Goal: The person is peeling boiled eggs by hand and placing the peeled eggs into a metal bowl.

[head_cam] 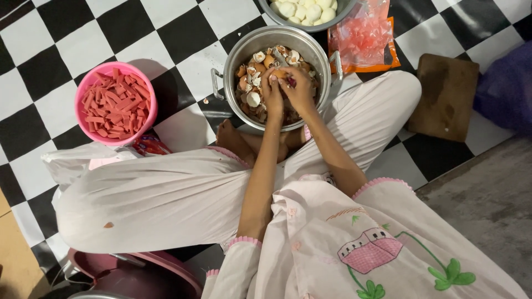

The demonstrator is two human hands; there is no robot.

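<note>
Over the pot (327, 55), both hands pinch one egg (281, 73): left hand (271, 93) and right hand (299, 88), fingers closed on it. Peeled egg is likely soft, slick and easily gouged, so light fingertip holds at its ends suit best. Shells (252, 99) fill the pot below. Knees flank closely; open floor (183, 33) lies leftward, towards the pink bowl (145, 119).

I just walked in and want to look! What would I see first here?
First, the big metal pot in the middle, full of broken eggshells, with the left hand and right hand together over it, holding an egg. To the left, a bright pink bowl of red sausage strips stands on the black and white checkered floor. At the top edge sits a bowl of peeled eggs.
</note>
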